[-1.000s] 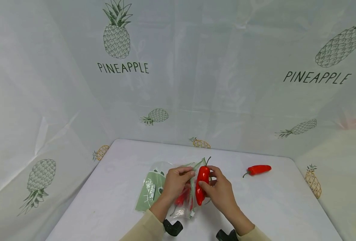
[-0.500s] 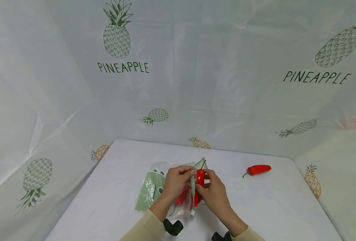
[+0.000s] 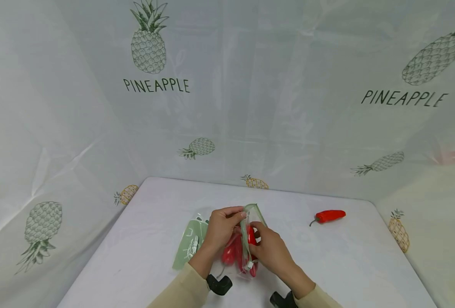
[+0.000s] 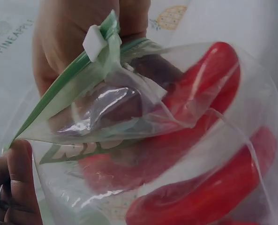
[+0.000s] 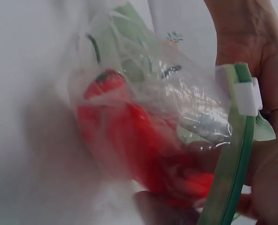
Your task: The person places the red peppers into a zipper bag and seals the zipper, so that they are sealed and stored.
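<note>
Two hands on a clear bag (image 3: 238, 250) above the table (image 3: 142, 248), left hand (image 3: 220, 229) pinching its green zip edge (image 3: 244, 235), right hand (image 3: 270, 249) gripping the bag, fingers partly hidden inside, red peppers (image 4: 199, 154) blurred through plastic, one pepper (image 3: 329, 216) well apart.

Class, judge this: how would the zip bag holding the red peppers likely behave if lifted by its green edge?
The zip bag looks thin and crinkled, so it would probably sag. The peppers inside would likely slide to its lowest corner.
</note>
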A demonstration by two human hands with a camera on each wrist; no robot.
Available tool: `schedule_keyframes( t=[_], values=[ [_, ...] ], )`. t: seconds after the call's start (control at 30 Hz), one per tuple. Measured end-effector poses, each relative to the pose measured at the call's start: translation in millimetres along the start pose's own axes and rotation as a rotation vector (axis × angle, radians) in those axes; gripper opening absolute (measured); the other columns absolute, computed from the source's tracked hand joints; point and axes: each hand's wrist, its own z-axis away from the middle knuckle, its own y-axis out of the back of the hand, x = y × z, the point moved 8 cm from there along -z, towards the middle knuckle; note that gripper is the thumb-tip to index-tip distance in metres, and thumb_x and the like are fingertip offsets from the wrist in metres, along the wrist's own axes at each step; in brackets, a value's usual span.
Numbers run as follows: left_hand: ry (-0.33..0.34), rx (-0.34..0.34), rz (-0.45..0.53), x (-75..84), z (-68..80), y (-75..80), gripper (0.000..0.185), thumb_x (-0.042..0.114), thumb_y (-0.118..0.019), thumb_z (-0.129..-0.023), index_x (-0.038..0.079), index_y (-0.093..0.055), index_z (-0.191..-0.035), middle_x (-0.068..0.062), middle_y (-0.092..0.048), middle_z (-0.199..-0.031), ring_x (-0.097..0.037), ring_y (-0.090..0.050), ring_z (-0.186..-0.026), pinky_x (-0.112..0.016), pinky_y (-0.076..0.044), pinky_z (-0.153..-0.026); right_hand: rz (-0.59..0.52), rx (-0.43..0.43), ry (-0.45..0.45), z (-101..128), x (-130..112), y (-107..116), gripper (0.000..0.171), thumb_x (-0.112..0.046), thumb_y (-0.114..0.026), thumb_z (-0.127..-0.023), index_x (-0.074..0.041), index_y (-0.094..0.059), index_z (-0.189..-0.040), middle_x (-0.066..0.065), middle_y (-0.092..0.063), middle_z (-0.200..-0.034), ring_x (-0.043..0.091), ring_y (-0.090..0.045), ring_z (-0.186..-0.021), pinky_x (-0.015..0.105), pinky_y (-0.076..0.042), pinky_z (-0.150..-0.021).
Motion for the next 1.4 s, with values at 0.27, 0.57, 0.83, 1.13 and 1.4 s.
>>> schedule_keyframes(
  t=[0.27, 0.57, 0.83, 1.13, 1.4],
  values=[
    [0.004, -0.008, -0.027, -0.2, 2.5, 0.0, 0.027, 0.018, -0.077, -0.098, 0.004, -0.079, -0.121, -0.012, -0.078, -0.105, -0.010, -0.072, -0.077, -0.021, -0.061, -0.063, 0.053, 0.056, -0.039, -6, 6, 5, 0.053, -0.013, -0.080, -0.086, -0.002, -0.062, -0.134, 0.008, -0.072, -0.092, 0.012, -0.063, -0.068, 0.027, -0.052, -0.051],
    [0.005, -0.008, -0.044, -4.2, 4.2, 1.4, 0.026, 0.018, -0.076, -0.099, 0.005, -0.079, -0.121, -0.013, -0.078, -0.106, -0.011, -0.071, -0.076, -0.020, -0.061, -0.065, -0.042, 0.139, -0.064, -9, 8, 7, 0.056, -0.016, -0.083, -0.088, -0.004, -0.061, -0.137, 0.014, -0.069, -0.109, 0.014, -0.067, -0.074, 0.027, -0.060, -0.056],
    [0.014, 0.001, 0.034, -8.0, 2.4, 3.3, 0.027, 0.013, -0.078, -0.096, 0.001, -0.079, -0.121, -0.013, -0.077, -0.098, -0.007, -0.065, -0.069, -0.017, -0.057, -0.058, -0.252, 0.053, -0.045, -6, 8, -3, 0.044, -0.015, -0.075, -0.097, 0.002, -0.062, -0.135, 0.017, -0.076, -0.108, 0.021, -0.077, -0.079, 0.030, -0.064, -0.057],
    [0.032, -0.007, 0.076, -9.0, 2.6, 2.7, 0.029, 0.010, -0.077, -0.096, -0.002, -0.076, -0.123, -0.011, -0.077, -0.097, -0.008, -0.067, -0.067, -0.017, -0.056, -0.056, -0.212, 0.130, -0.035, -6, 10, 8, 0.035, -0.014, -0.077, -0.096, 0.000, -0.068, -0.127, 0.012, -0.076, -0.102, 0.023, -0.076, -0.081, 0.027, -0.063, -0.061],
    [0.040, -0.007, 0.071, -10.6, 2.9, 2.4, 0.029, 0.011, -0.077, -0.097, -0.002, -0.077, -0.123, -0.013, -0.078, -0.099, -0.016, -0.076, -0.073, -0.019, -0.060, -0.059, -0.133, 0.213, 0.039, -8, 12, 24, 0.049, -0.012, -0.084, -0.090, -0.008, -0.066, -0.136, 0.009, -0.076, -0.122, 0.023, -0.075, -0.104, 0.038, -0.064, -0.084]
  ],
)
